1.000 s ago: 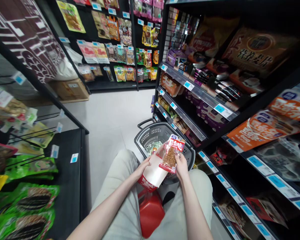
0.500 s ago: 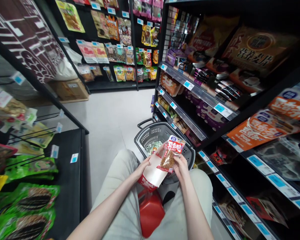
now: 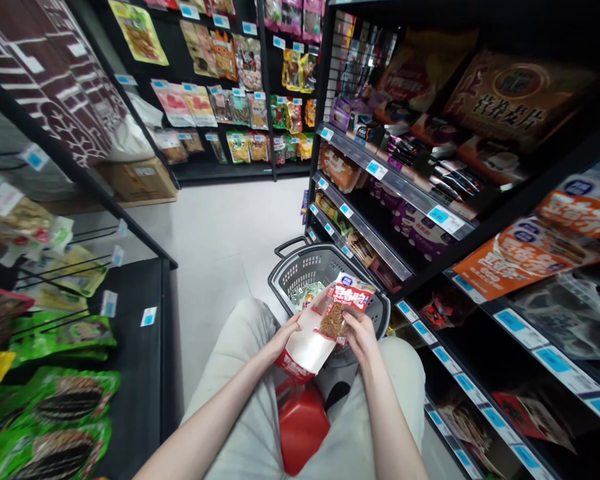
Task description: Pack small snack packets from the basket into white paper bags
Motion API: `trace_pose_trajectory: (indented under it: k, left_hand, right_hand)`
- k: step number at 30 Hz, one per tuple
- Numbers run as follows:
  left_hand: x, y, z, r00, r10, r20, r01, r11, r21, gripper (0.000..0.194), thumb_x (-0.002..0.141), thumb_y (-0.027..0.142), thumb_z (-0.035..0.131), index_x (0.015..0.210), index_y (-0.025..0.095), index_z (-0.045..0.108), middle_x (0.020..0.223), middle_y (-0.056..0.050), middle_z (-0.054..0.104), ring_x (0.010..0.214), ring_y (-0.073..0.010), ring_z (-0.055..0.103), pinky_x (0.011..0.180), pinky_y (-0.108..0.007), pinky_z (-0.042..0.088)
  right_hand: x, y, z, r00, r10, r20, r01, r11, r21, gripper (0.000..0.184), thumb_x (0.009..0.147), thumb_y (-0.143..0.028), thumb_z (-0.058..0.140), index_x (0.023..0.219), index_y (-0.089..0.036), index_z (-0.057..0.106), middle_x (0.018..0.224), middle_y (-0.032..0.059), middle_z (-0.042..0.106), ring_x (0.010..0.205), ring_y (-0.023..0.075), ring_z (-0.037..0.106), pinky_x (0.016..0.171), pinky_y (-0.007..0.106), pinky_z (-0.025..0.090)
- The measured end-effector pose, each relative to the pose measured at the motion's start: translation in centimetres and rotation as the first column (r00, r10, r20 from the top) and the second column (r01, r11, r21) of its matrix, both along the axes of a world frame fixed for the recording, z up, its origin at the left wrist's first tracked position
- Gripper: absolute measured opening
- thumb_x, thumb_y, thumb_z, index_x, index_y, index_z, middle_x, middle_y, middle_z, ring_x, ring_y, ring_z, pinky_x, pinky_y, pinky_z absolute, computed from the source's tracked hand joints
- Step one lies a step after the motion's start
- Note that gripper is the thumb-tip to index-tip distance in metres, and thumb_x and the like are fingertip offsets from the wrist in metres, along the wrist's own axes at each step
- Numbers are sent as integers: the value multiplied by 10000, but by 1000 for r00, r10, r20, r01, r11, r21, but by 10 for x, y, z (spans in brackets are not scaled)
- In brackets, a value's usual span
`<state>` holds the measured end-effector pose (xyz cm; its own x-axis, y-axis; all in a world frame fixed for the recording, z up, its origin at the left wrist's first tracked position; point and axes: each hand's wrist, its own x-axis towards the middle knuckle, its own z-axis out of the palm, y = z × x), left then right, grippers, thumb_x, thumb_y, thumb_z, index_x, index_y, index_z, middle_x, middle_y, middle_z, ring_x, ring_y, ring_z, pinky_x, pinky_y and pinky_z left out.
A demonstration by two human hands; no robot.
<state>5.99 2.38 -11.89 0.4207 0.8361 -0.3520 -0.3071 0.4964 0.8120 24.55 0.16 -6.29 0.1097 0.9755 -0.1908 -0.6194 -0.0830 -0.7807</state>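
Observation:
My left hand (image 3: 286,332) is closed on the left side of a red-and-white cardboard display box (image 3: 307,343), tilted above my lap. A red-topped snack packet (image 3: 334,319) with brown crunchy pieces behind a clear window lies over the box's far right end. My right hand (image 3: 363,337) grips that packet by its right side, fingers across its front and thumb out of sight. Just beyond and below both hands stands a grey shopping basket (image 3: 285,272). Green-and-white packets (image 3: 310,293) lie inside it, partly hidden by the box.
A red stool (image 3: 304,427) shows between my knees. Black shelving with price tags (image 3: 445,217) rises close on my right, carrying orange snack bags (image 3: 525,253). On the left, a black rack holds green bags (image 3: 63,400). Hanging snacks line the far wall; a cardboard carton (image 3: 140,180) sits at its left.
My right fingers have slid further across the packet's front, and its top has shifted slightly right. My left hand and the box have stayed nearly in place.

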Motion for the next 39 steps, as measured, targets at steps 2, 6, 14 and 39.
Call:
trace_pose_trajectory:
  k: [2, 6, 14, 39]
  left_hand:
    - [0, 0, 1, 1000, 1, 4, -1, 1000, -8, 606, 565, 180, 466, 1170, 171, 434, 1076, -44, 569, 884, -200, 545, 694, -256, 411]
    - [1, 0, 5, 1000, 9, 12, -9, 1000, -11, 598, 555, 179, 472, 1153, 157, 454, 1075, -52, 571, 909, -209, 538, 699, -258, 413]
    - [3, -2, 14, 1000, 11, 5, -11, 1000, -29, 639, 540, 193, 477, 1177, 172, 432, 1081, -49, 570, 879, -211, 551, 680, -260, 420]
    - [1, -1, 5, 1000, 13, -3, -13, 1000, 28, 595, 571, 162, 451, 1166, 151, 440, 1057, -50, 576, 860, -185, 546, 713, -252, 410]
  right_hand:
    - [0, 1, -1, 1000, 6, 13, -7, 1000, 12, 221, 569, -195, 671, 783, -159, 631, 805, 36, 655, 719, 159, 600, 739, 308, 452]
    - [-2, 4, -9, 997, -24, 67, 23, 999, 23, 221, 570, -232, 679, 774, -167, 622, 780, 23, 653, 700, 143, 594, 716, 282, 454]
    - [-8, 4, -9, 995, -89, -33, 87, 995, -49, 237, 555, -234, 677, 772, -171, 603, 755, 17, 653, 678, 160, 594, 701, 316, 464]
    - [2, -1, 3, 992, -126, -30, 125, 992, -23, 221, 556, -196, 692, 769, -158, 641, 727, 12, 665, 648, 140, 599, 660, 260, 466]
